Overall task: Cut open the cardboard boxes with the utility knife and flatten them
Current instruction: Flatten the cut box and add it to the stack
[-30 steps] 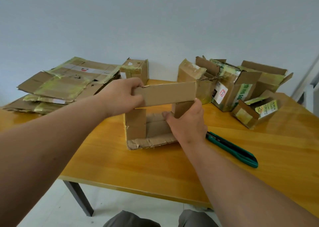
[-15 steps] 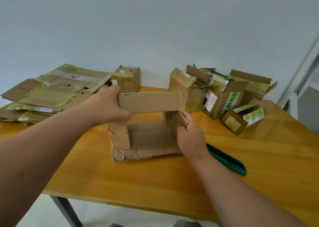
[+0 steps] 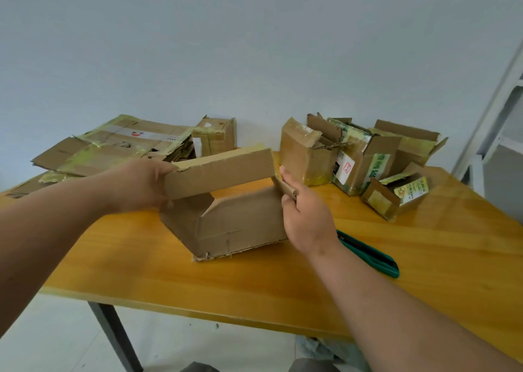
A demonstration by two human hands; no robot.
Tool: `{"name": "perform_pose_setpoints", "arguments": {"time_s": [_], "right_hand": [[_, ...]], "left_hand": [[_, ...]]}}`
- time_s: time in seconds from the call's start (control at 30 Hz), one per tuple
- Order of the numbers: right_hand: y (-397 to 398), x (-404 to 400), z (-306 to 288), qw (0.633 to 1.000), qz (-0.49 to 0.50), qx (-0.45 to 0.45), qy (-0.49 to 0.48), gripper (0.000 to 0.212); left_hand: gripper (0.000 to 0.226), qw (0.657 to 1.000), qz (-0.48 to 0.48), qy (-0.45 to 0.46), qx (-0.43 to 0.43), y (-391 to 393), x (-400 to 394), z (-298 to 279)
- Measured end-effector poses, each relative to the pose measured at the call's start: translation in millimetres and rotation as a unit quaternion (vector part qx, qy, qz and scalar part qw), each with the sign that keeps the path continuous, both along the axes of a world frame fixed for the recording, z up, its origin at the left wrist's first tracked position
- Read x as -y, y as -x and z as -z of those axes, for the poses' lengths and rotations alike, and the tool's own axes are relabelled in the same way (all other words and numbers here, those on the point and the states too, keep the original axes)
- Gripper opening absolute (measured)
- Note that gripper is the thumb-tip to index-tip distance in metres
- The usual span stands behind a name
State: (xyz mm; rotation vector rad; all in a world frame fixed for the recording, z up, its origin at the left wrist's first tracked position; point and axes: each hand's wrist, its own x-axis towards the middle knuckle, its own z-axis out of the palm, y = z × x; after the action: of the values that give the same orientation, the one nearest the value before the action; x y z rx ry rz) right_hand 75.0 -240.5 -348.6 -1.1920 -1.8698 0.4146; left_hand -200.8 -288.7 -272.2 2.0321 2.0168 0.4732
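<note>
Orange wooden table [image 3: 141, 264] supports the opened brown cardboard box [image 3: 235, 218]. Left hand [image 3: 138, 184] grips its top flap; right hand [image 3: 305, 218] pinches the right flap. Light, stiff, creasable: hold at flap edges.

looks like a plain back room or small packing/storage space, not a kitchen or lab. bare pale wall [image 3: 254, 46], glossy yellow wood table [image 3: 198, 281] on a dark metal leg [image 3: 113, 340], white tiled floor [image 3: 56, 340]. table carries a stack of flattened cartons [image 3: 113, 145] at the left and used taped shipping boxes [image 3: 368, 156] at the right, green utility knife [image 3: 370, 254] beside them. white metal frame [image 3: 492, 111] at the right edge, could be shelving, can't tell.
</note>
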Motion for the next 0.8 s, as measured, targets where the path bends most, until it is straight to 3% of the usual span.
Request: {"name": "perform_pose_setpoints", "arguments": {"time_s": [0.13,0.23,0.33,0.4,0.5,0.6,0.7,0.8], "right_hand": [[2.3,4.4,-3.7,0.997,-0.003,0.047,-0.059,0.047],[6.7,6.1,-9.9,0.989,0.009,0.078,-0.123,0.050],[10.6,7.5,-13.0,0.969,0.018,0.207,-0.136,0.058],[11.2,12.4,-11.6,0.951,0.012,0.291,-0.101,0.059],[6.3,15.0,-0.4,0.928,-0.003,0.371,-0.029,0.056],[1.6,14.7,18.1,0.907,-0.026,0.418,0.050,0.056],[1.6,14.9,25.2,0.890,-0.041,0.441,0.112,0.069],[5.2,10.7,22.0,0.910,-0.039,0.398,0.110,0.057]], "left_hand": [[0.047,0.999,-0.013,0.007,-0.052,10.2,9.1,8.4],[0.042,0.997,-0.005,0.041,-0.069,14.4,13.2,17.2],[0.039,0.986,-0.011,0.106,-0.124,19.4,16.2,35.2],[0.053,0.978,-0.015,0.135,-0.161,19.6,17.8,45.1],[0.093,0.961,0.006,0.198,-0.195,14.1,18.3,46.8],[0.120,0.960,0.008,0.251,-0.121,0.9,16.8,37.1],[0.093,0.977,-0.063,0.197,-0.055,-12.0,7.5,30.2],[0.045,0.980,-0.048,0.163,-0.104,-22.3,-8.4,34.2]]}}
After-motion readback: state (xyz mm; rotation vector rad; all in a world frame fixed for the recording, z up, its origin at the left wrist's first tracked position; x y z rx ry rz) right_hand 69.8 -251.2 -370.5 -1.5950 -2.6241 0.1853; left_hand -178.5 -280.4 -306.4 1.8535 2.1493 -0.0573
